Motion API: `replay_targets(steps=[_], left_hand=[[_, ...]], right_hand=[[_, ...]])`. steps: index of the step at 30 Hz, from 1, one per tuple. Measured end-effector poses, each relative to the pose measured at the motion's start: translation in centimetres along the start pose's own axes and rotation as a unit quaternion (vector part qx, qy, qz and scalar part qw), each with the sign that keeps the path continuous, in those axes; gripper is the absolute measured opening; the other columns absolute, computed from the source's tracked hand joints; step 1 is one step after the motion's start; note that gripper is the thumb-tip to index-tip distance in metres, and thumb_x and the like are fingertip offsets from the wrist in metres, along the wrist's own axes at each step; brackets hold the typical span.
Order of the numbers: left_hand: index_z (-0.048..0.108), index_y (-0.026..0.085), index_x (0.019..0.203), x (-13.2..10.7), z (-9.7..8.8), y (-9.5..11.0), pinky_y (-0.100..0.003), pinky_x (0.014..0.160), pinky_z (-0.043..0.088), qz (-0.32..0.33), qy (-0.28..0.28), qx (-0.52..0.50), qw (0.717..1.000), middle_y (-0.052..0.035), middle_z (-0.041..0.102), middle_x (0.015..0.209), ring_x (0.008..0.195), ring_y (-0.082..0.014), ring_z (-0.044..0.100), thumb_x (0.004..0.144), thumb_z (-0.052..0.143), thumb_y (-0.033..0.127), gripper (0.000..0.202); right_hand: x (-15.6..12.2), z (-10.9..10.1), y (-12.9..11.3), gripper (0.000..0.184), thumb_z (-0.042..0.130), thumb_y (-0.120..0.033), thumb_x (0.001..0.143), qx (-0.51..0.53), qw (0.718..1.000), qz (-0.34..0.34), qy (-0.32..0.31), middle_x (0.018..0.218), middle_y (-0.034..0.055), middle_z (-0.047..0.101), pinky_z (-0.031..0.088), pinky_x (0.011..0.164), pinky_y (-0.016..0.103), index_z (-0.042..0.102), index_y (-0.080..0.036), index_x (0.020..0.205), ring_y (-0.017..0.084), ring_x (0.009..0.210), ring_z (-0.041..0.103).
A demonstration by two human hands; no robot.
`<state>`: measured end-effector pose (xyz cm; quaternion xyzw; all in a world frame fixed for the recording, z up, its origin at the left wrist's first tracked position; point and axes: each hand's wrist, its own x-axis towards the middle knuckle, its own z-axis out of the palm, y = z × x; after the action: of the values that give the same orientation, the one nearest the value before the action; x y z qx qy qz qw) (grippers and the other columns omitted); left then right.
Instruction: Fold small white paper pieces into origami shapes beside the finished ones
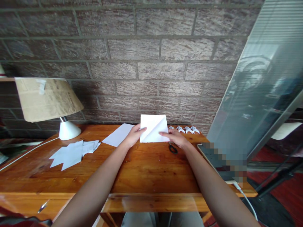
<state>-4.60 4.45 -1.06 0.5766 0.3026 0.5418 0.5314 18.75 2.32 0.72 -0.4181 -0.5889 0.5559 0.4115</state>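
There is one view, from a camera on the person's head. It faces forward and tips down, so it looks over the desk [153, 176] at the brick wall [163, 69], which fills the top part. The legs [139, 219] peek in at the very bottom, below the camera. The white paper [152, 126] is quite near, around the middle. The view is very wide: a lamp [49, 99] fits at the left and a glass panel [255, 78] at the right.

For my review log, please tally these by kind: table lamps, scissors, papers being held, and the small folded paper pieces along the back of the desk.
Table lamp: 1
Scissors: 1
Held white paper: 1
Small folded paper pieces: 4 visible, one partly hidden
Total: 7
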Motion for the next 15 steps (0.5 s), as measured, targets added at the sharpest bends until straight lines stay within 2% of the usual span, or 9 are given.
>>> replay_targets(steps=[2, 4, 8, 12, 15], left_hand=[[0.068, 0.015, 0.11, 0.0, 0.2, -0.1, -0.036, 0.08, 0.05, -0.003, 0.002, 0.0, 1.0, -0.0108, 0.072, 0.105, 0.084, -0.0235, 0.068, 0.07, 0.076, 0.04, 0.048], [0.07, 0.015, 0.106, -0.1, 0.7, -0.1, -0.034, 0.078, 0.05, -0.011, -0.011, 0.021, 1.0, -0.0102, 0.073, 0.102, 0.081, -0.0225, 0.068, 0.069, 0.077, 0.04, 0.046], [0.071, 0.015, 0.102, -0.4, 1.6, 0.0, -0.032, 0.075, 0.05, -0.017, -0.032, 0.028, 0.999, -0.0088, 0.074, 0.099, 0.079, -0.0216, 0.068, 0.067, 0.079, 0.039, 0.043], [0.07, 0.015, 0.106, -0.5, 1.7, 0.3, -0.032, 0.073, 0.05, -0.018, -0.023, 0.019, 0.999, -0.0092, 0.074, 0.099, 0.079, -0.0221, 0.068, 0.068, 0.078, 0.042, 0.048], [0.07, 0.014, 0.106, -0.6, 1.7, 0.4, -0.032, 0.073, 0.05, -0.023, -0.027, 0.016, 0.999, -0.0098, 0.074, 0.099, 0.079, -0.0222, 0.068, 0.067, 0.079, 0.041, 0.048]], right_hand=[[-0.1, -0.2, 0.1, 0.041, 0.084, -0.037, 0.059, 0.018, 1.0, 0.001, -0.019, 0.092, 0.0059, 0.075, 0.054, 0.076, 0.032, 0.074, -0.017, 0.094, 0.019, 0.08, 0.069], [0.0, -0.1, 0.1, 0.045, 0.085, -0.034, 0.059, 0.053, 0.998, -0.013, -0.01, 0.1, 0.0073, 0.075, 0.055, 0.08, 0.034, 0.072, -0.018, 0.099, 0.021, 0.084, 0.07], [0.0, 0.0, 0.1, 0.043, 0.085, -0.032, 0.06, 0.107, 0.994, -0.01, 0.028, 0.103, 0.0105, 0.074, 0.056, 0.077, 0.033, 0.072, -0.015, 0.097, 0.021, 0.079, 0.07], [-0.2, 0.1, -0.1, 0.045, 0.086, -0.026, 0.056, 0.125, 0.992, 0.007, 0.02, 0.103, 0.0107, 0.074, 0.057, 0.077, 0.034, 0.072, -0.015, 0.097, 0.021, 0.08, 0.071], [-0.2, 0.3, -0.2, 0.042, 0.085, -0.029, 0.058, 0.12, 0.992, -0.014, 0.035, 0.102, 0.0096, 0.075, 0.056, 0.078, 0.034, 0.072, -0.016, 0.096, 0.02, 0.079, 0.071]])
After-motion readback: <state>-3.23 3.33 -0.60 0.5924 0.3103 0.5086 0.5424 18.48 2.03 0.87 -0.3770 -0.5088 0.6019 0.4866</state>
